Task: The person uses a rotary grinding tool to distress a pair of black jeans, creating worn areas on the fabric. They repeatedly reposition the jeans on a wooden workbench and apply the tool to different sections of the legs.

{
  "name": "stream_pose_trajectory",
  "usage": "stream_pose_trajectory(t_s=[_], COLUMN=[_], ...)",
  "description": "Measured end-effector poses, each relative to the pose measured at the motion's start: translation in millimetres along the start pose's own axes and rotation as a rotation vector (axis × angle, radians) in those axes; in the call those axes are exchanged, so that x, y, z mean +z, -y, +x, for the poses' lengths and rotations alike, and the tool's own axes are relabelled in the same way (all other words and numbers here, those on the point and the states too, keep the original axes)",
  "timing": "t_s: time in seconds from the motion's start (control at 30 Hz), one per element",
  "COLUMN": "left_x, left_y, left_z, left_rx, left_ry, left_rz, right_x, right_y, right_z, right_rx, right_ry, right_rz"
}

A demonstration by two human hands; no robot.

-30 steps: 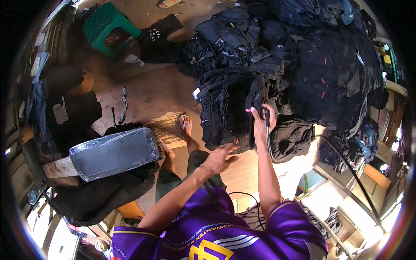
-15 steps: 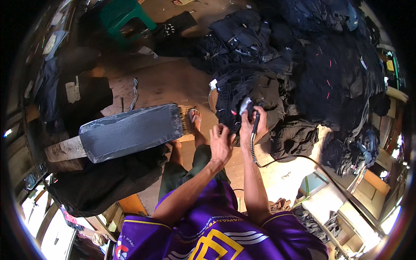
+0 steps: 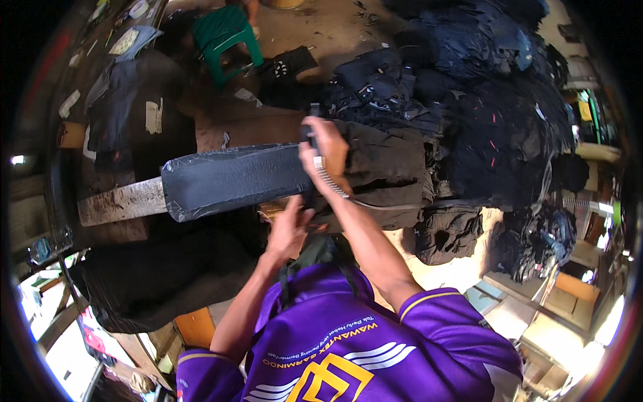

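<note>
Right hand (image 3: 325, 149) raised, fingers clenched around a small dark handheld tool (image 3: 311, 130); a coiled cord (image 3: 329, 182) runs from it down along the forearm. What kind of tool it is cannot be told. The tool sits at the right end of a long padded board (image 3: 231, 181) wrapped in shiny dark covering, which lies roughly level and juts out from a bare wooden plank (image 3: 117, 203) at its left end. Left hand (image 3: 289, 228) just below the board's right end, fingers bent and reaching up toward a folded black garment (image 3: 382, 177) that lies just right of the board; whether it grips the cloth cannot be told. Right of the board, beyond that garment, a big heap of dark clothes (image 3: 482, 114) spreads across the floor, with a smaller crumpled dark piece (image 3: 447, 231) lower down. Above the board, a green plastic stool (image 3: 224, 33) stands on the wooden floor (image 3: 315, 30). Left of the board, dark cloth (image 3: 130, 114) hangs with a pale paper tag on it. Below the board, more dark fabric (image 3: 167, 275) lies loose. The person wears a purple shirt (image 3: 348, 335).
</note>
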State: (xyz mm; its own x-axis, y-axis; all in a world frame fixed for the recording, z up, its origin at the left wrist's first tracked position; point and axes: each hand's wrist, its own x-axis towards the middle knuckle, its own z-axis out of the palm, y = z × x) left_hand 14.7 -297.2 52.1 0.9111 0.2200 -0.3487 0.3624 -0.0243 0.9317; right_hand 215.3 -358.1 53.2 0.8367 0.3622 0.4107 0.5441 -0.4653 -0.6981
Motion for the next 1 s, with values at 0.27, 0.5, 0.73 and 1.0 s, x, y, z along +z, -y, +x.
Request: stream_pose_trajectory(t_s=[0.27, 0.5, 0.73, 1.0], left_x=[-304.0, -287.7, -251.3, -289.1], left_y=[60.5, 49.4, -11.6, -9.6], left_z=[-107.6, -30.3, 39.5, 45.7], left_rx=[-0.137, 0.005, -0.314, -0.584], left_ry=[-0.617, -0.755, -0.649, -0.136], left_rz=[0.16, 0.762, 0.994, 0.071], right_x=[122.2, 57.2, 71.6, 75.7], right_y=[196.5, 46.9, 3.2, 8.9], right_z=[-11.3, -19.7, -26.9, -15.5], right_rx=[0.101, -0.003, -0.021, 0.026], right_ry=[0.188, 0.044, 0.156, 0.044], right_rz=[0.539, 0.116, 0.037, 0.053])
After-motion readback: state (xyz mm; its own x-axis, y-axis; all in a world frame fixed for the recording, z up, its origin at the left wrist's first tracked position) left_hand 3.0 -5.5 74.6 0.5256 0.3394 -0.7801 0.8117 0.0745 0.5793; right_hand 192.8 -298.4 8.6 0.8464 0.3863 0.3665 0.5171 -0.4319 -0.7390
